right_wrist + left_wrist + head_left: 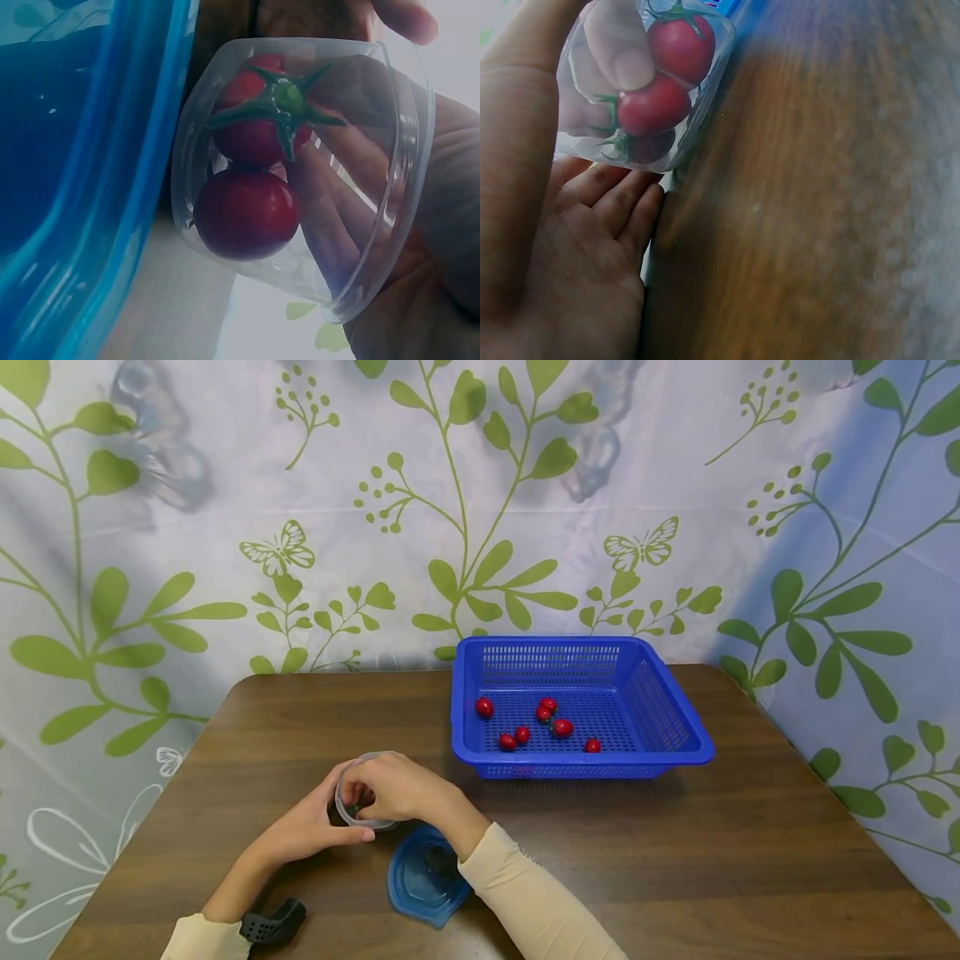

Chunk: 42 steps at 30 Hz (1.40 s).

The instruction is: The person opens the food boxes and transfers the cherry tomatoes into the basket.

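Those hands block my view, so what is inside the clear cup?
Inside the clear cup are at least three red tomatoes with green leafy tops. The right hand reaches in; whatever it covers cannot be seen, so the full count is uncertain.

The brown wooden surface [712,860] carries a blue basket [585,758] near its far edge. Closer lies a blue lid [420,885]. Whether the clear cup [405,172] touches it, I cannot tell.

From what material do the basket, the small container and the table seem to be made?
Basket: shiny blue plastic, probably, with moulded lattice walls. Container: thin clear plastic, likely; tomatoes show through its walls. Table: brown wood or wood-look laminate; grain shows, but which is unclear.
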Each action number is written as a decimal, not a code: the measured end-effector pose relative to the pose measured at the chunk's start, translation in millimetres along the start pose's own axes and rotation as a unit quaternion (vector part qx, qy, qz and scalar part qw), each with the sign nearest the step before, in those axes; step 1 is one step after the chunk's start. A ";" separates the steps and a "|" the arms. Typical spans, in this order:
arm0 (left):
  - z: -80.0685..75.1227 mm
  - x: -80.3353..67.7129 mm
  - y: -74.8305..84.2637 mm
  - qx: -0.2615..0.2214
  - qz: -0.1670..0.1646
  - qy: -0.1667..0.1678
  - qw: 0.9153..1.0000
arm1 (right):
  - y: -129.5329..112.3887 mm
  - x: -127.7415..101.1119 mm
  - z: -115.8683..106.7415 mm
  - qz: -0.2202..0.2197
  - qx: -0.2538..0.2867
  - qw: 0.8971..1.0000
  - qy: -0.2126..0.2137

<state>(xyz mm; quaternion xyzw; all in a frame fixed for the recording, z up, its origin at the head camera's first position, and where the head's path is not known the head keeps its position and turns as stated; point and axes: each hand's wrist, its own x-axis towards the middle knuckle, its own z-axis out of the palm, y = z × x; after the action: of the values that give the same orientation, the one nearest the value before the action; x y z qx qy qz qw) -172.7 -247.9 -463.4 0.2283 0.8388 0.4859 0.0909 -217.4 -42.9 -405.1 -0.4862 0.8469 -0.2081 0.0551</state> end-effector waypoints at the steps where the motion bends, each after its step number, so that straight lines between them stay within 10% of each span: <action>1: 0.1 0.2 -0.1 0.001 -0.001 -0.001 1.000 | 0.3 -0.4 -0.4 0.002 0.003 1.000 0.000; 42: -4.5 1.8 6.4 0.034 -0.015 0.011 0.999 | 13.7 -38.1 -72.9 0.046 0.137 0.984 0.107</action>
<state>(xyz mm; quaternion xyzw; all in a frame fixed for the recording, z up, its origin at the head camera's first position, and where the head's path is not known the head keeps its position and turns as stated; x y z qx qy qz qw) -174.1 -247.8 -455.4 0.2136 0.8592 0.4578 0.0808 -230.0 17.2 -348.7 -0.4093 0.8328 -0.3706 0.0397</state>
